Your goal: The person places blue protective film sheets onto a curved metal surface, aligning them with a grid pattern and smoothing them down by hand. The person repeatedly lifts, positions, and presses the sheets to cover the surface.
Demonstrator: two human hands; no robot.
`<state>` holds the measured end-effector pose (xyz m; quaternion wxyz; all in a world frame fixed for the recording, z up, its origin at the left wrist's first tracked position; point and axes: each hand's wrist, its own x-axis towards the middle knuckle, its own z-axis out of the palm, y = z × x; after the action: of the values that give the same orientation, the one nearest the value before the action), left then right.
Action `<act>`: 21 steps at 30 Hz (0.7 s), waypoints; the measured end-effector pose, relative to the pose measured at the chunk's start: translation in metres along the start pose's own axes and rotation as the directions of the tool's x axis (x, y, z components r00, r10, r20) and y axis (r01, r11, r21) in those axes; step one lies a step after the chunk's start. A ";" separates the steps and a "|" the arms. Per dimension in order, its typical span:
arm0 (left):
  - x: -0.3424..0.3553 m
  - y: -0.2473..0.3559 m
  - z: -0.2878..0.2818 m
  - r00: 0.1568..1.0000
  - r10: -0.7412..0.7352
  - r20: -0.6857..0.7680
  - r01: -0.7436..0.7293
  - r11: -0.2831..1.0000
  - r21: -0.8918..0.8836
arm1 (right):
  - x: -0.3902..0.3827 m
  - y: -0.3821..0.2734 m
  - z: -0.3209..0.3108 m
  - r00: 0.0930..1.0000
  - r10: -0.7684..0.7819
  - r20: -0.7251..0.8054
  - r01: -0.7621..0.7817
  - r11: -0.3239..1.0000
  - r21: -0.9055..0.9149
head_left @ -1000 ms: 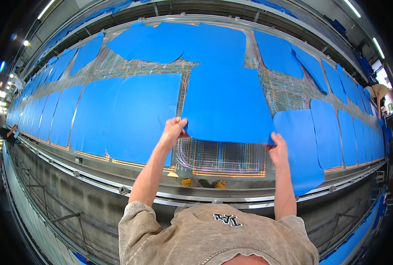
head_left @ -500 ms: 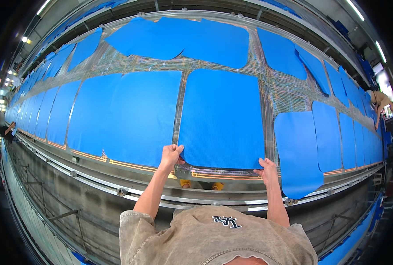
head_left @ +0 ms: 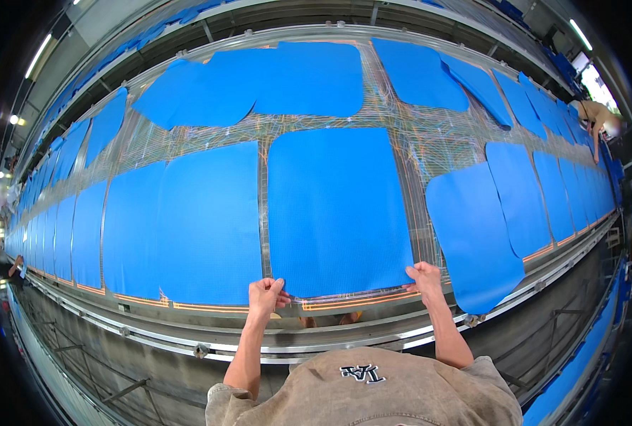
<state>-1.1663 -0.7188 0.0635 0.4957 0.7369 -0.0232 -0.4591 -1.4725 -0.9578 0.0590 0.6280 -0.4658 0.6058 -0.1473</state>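
A blue, finely textured sheet (head_left: 337,213) with rounded corners lies nearly flat on the long table in front of me. At its near left corner is my left hand (head_left: 268,295), thumb and fingers closed in a pinch on the corner. My right hand (head_left: 424,279) pinches the near right corner in the same way. The sheet's near edge runs almost straight between both hands, just above orange lines on the table edge. Left of it, across a narrow gap, lies a wide blue sheet (head_left: 209,220); to the right, another blue sheet (head_left: 472,231) hangs over the table edge.
More blue sheets (head_left: 309,78) lie in a far row, some overlapping. A metal rail (head_left: 302,353) runs along the near side of the table, whose surface (head_left: 444,135) shows many coloured lines. Other people are at the far right (head_left: 594,113) and far left (head_left: 3,266).
The whole view has shifted, so the table sits lower and further left. My left hand has come down closer to the table edge at the sheet's corner. Both hands stay at the near corners.
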 end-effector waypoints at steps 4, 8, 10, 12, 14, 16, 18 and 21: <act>0.001 0.000 -0.002 1.000 -0.017 0.004 0.017 1.000 -0.009 | 0.000 0.004 -0.003 1.000 0.001 -0.020 -0.001 1.000 -0.015; -0.001 -0.002 -0.008 1.000 -0.008 0.002 0.008 1.000 -0.026 | -0.004 0.002 -0.002 1.000 -0.006 0.000 0.006 1.000 0.000; -0.002 -0.003 -0.009 1.000 -0.009 0.000 0.009 1.000 -0.025 | -0.005 0.005 -0.002 1.000 0.002 0.006 -0.002 1.000 0.019; -0.002 -0.004 -0.008 1.000 -0.019 -0.002 0.019 1.000 -0.018 | -0.007 0.005 -0.002 1.000 0.013 -0.005 -0.013 1.000 0.013; -0.003 -0.005 -0.008 1.000 -0.019 -0.006 0.019 1.000 -0.025 | -0.006 0.007 -0.003 1.000 0.012 -0.003 -0.012 1.000 0.006; -0.004 -0.007 -0.007 1.000 -0.023 -0.009 0.023 0.999 -0.025 | -0.002 0.013 -0.006 1.000 0.001 0.010 -0.001 1.000 0.000; -0.005 -0.007 -0.007 0.999 -0.032 -0.013 0.031 0.999 -0.018 | -0.003 0.015 -0.007 1.000 0.014 0.009 -0.014 1.000 -0.005; -0.005 -0.009 -0.007 0.999 -0.052 -0.002 0.052 0.999 -0.012 | -0.004 0.012 -0.006 1.000 0.026 -0.005 -0.026 1.000 -0.013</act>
<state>-1.1678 -0.7071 0.0608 0.4879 0.7349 -0.0005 -0.4710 -1.4832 -0.9512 0.0529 0.6254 -0.4616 0.6143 -0.1360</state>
